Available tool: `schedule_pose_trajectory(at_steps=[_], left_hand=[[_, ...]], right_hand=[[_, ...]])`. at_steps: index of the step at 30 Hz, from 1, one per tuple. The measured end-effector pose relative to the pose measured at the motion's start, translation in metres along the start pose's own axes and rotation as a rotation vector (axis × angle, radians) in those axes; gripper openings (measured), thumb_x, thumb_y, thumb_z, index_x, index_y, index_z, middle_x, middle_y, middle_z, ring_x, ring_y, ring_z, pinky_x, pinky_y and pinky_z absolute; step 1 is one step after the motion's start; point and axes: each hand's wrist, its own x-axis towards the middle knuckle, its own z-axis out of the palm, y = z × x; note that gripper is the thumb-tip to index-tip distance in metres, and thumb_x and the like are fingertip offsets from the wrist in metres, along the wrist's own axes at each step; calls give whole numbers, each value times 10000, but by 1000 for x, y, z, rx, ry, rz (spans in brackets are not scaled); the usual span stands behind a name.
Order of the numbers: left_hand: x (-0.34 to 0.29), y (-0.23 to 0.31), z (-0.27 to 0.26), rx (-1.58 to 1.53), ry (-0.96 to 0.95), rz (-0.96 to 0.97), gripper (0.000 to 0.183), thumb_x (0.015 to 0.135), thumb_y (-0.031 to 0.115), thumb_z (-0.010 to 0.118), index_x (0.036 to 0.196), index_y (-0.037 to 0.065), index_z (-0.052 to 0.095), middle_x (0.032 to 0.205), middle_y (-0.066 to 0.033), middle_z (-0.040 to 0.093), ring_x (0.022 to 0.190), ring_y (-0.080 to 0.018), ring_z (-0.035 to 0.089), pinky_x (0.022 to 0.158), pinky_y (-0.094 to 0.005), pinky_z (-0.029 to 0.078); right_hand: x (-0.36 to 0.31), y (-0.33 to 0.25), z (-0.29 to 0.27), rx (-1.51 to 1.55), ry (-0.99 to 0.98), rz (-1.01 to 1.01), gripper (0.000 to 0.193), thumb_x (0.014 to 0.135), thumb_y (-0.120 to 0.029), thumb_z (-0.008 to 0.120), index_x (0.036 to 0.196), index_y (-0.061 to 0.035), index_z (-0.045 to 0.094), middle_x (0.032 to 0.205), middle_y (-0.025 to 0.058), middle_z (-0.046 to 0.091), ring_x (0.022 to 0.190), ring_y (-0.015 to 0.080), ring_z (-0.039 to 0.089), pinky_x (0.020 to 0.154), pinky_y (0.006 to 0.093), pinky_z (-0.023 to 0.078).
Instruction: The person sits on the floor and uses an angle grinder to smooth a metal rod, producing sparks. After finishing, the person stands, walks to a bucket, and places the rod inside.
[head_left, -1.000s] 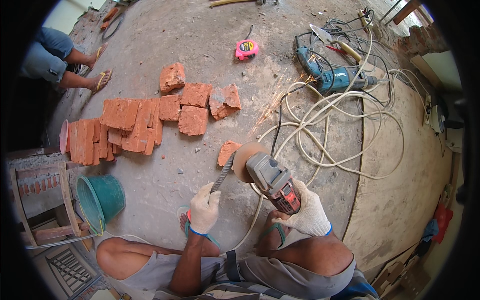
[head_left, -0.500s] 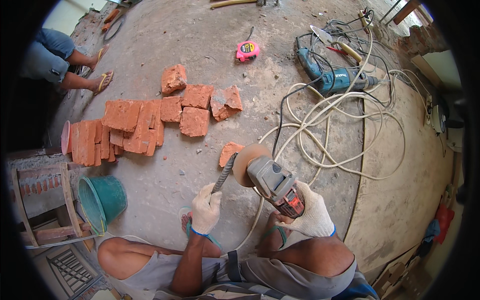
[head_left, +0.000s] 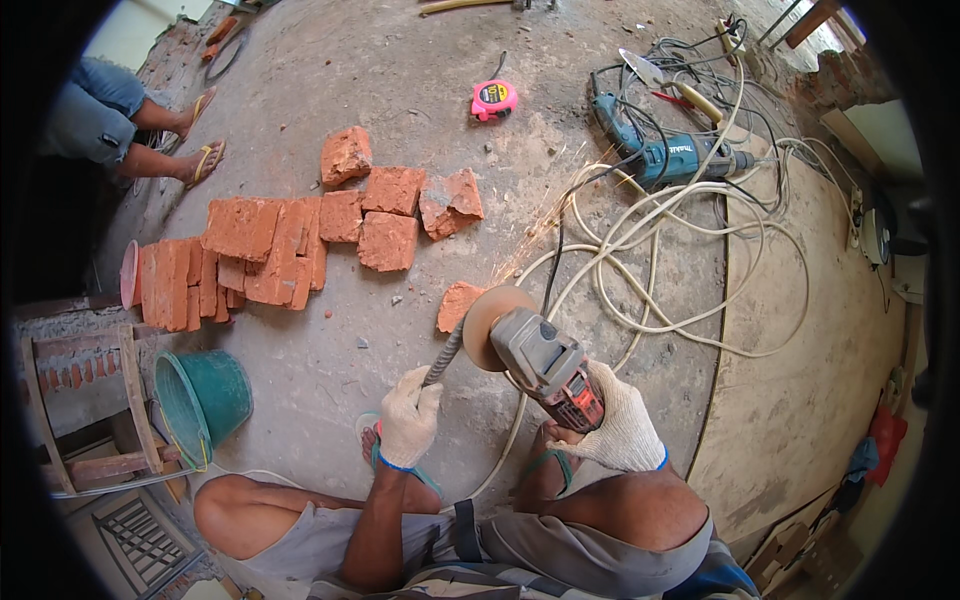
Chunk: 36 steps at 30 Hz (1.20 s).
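My left hand (head_left: pixel 409 418), in a white knit glove, is closed round a ribbed steel bar (head_left: pixel 446 352) that slants up and to the right. The bar's upper end meets the disc (head_left: pixel 492 328) of an angle grinder (head_left: pixel 552 370). My gloved right hand (head_left: pixel 622 420) grips the grinder's red and black body. Sparks (head_left: pixel 535 232) fly from the disc toward the far right. Just beyond the contact lies a broken brick piece (head_left: pixel 459 305), partly behind the disc.
Stacked bricks (head_left: pixel 245 228) and loose brick pieces (head_left: pixel 388 240) lie left of centre. A green bucket (head_left: pixel 215 395) leans at left. At right are a teal power drill (head_left: pixel 680 158), coiled cables (head_left: pixel 655 300) and a trowel (head_left: pixel 642 68). A pink tape measure (head_left: pixel 494 100) lies farther off. Another person's feet (head_left: pixel 203 165) stand far left.
Sparks now stream from the disc, where none showed before. The grinder has shifted very slightly left. Both hands keep their holds.
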Motion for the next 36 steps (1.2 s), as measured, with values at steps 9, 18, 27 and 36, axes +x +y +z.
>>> schedule_pose_trajectory(at_steps=[9,18,27,36], left_hand=[[-2,-6,2,-8,19,3,252,1044,144,723,1238,-15,721,1028,-203,742,912,-391,744,812,-446,581],[2,-5,0,-65,49,-30,207,1067,173,712,1205,21,727,1014,-158,711,914,-359,700,825,-444,548],[3,-13,2,-76,88,54,275,1128,266,664,1185,-1,691,926,-45,596,796,-149,566,750,-336,482],[-1,-15,0,-127,120,30,244,1092,217,707,1246,28,705,1111,-159,735,1019,-377,712,978,-452,561]], right_hand=[[1,4,0,36,14,30,1003,722,-338,1016,1529,2,525,1244,224,763,1148,351,783,997,429,608],[-22,22,3,664,73,285,860,755,-179,1033,1459,-6,571,1262,83,742,1143,187,706,1053,383,564],[-33,34,-1,787,66,213,827,718,-217,1044,1386,-7,605,1148,91,770,1030,187,756,935,379,613],[-35,32,0,820,99,257,832,726,-208,1035,1404,-3,598,1158,109,771,1042,202,753,953,378,606]])
